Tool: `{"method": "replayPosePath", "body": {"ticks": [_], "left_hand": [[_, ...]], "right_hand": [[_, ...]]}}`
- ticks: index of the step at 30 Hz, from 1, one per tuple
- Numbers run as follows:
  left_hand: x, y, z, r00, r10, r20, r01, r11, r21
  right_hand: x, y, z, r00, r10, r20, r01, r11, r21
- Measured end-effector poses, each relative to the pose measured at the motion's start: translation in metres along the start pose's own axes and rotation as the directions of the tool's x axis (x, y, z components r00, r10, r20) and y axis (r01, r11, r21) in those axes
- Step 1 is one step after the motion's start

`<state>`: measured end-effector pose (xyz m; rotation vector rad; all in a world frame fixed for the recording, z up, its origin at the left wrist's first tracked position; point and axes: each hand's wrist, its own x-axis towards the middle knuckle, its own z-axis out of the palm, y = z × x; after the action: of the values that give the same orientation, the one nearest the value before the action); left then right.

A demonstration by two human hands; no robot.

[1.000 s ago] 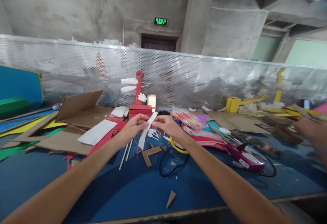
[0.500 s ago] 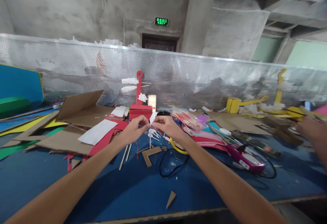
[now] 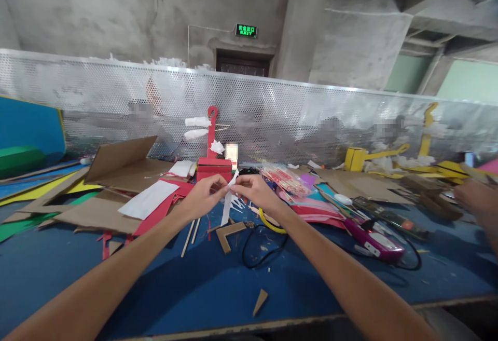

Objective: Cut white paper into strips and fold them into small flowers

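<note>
A narrow white strip, paper-like, hangs between my two hands, its lower end near the tabletop. My left hand pinches it from the left, fingertips closed. From the other side my right hand pinches it at nearly the same spot, so the fingertips almost meet. A short end of the strip sticks up above the fingers. Just behind stands a red box with a red hooked upright bearing white tufts and thin sticks. Small white pieces lie behind the strip.
An L-shaped cardboard piece, two thin sticks and a black cable lie in front. Cardboard sheets cover the left; a purple device lies right. Another person's hand shows at the far right. A perforated metal panel stands behind.
The strip has turned: it showed a thin edge before and now shows its broad face, with the lower end swung slightly left. Both hands stay nearly in place.
</note>
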<state>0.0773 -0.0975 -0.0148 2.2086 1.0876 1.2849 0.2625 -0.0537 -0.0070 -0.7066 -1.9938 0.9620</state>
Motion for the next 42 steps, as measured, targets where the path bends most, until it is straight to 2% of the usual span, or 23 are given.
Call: {"method": "replayPosePath", "body": {"ticks": [16,21,31,36,42], "left_hand": [[0.0,0.001,0.0,1.0,0.0,0.021,-0.002,0.995,0.1],[0.001,-0.001,-0.002,0.999,-0.026,0.03,0.024,0.999,0.045],[0.003,-0.002,0.0,0.988,-0.119,0.1,0.136,0.971,-0.195],[0.003,-0.004,0.001,0.989,-0.124,0.083,0.138,0.969,-0.204],[0.002,-0.004,0.0,0.991,-0.104,0.078,0.115,0.982,-0.148]], "right_hand": [[0.0,-0.001,0.0,1.0,-0.016,0.012,0.017,0.999,-0.041],[0.002,0.0,0.0,1.0,0.001,0.016,0.0,0.999,-0.035],[-0.005,-0.016,0.0,0.999,0.035,0.02,-0.035,0.999,0.018],[-0.007,-0.018,0.0,0.998,0.049,0.029,-0.051,0.998,0.047],[-0.003,-0.01,0.002,0.999,0.003,0.045,-0.002,1.0,-0.018]]}}
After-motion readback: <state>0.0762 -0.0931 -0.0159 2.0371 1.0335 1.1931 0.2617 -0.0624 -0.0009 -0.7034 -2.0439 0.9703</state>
